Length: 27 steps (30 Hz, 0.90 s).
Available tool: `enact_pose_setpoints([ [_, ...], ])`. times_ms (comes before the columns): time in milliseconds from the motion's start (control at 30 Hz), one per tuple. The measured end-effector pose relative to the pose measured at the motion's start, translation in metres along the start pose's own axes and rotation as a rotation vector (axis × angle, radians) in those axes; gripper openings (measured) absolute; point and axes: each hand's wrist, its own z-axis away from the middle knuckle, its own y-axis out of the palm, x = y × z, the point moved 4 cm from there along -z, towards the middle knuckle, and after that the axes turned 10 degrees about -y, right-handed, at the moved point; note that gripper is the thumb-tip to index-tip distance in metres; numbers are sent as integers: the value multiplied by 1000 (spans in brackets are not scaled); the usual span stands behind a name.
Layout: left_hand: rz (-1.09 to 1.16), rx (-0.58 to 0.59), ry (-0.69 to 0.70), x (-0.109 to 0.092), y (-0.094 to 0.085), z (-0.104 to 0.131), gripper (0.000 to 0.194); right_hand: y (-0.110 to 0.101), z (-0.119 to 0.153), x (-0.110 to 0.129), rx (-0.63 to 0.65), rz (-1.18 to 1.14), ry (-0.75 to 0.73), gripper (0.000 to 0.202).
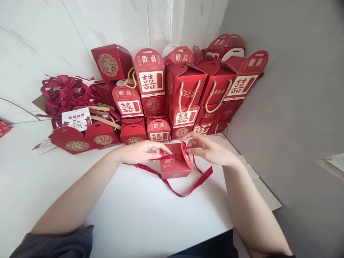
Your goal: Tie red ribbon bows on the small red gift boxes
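A small red gift box stands on the white table before me, its rounded top flaps partly raised. A dark red ribbon passes through the top of the box, and its loose length curves over the table in front. My left hand pinches the ribbon at the left flap. At the right flap, my right hand has thumb and fingers closed on the ribbon, with the fingers also against the flap's edge. The fingertips hide part of the ribbon where it meets the flaps.
Stacked red boxes line the wall behind, several with rope handles. A heap of dark red ribbons lies at the back left, beside a printed white card and an open-topped red box. A grey wall bounds the right side.
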Motion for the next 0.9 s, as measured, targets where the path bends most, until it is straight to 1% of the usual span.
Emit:
enact_pose_setpoints([
  [67,-2,91,-28,1,1,1,39,-4,0,-2,-48,-70,-1,22],
  [100,-3,112,-37,1,1,2,41,-7,0,-3,-99,-98,-7,20],
  [167,5,125,-56,0,-2,4,43,-16,1,-4,-240,-140,-36,16],
  [200,16,110,-66,-1,-4,5,45,-21,3,-4,-313,-150,-53,14],
  [267,41,33,-96,-1,-11,9,46,-29,7,-2,-429,-109,-73,13],
  [333,40,-72,-132,-1,-21,13,42,-34,11,2,-497,16,-73,13],
  [367,23,-106,-155,0,-25,16,40,-36,13,4,-508,88,-73,14],
  [400,3,-117,-184,1,-29,19,38,-37,15,6,-501,154,-77,17],
  [433,-15,-102,-215,2,-33,23,37,-37,17,8,-481,207,-83,21],
  [500,-54,-25,-252,2,-38,32,35,-37,20,10,-413,271,-90,27],
  [533,-72,13,-242,1,-40,37,33,-38,21,11,-376,285,-89,28],
  [600,-85,35,-160,-6,-46,46,28,-39,24,15,-303,276,-88,25],
  [700,-19,11,-12,-17,-51,54,23,-41,25,27,-206,200,-95,22],
  [800,38,39,55,-28,-49,54,20,-45,21,45,-190,196,-87,27],
  [833,38,24,70,-32,-48,53,21,-47,19,51,-207,230,-84,28],
  [900,53,-177,105,-41,-53,50,27,-50,13,63,-275,344,-94,28],
])
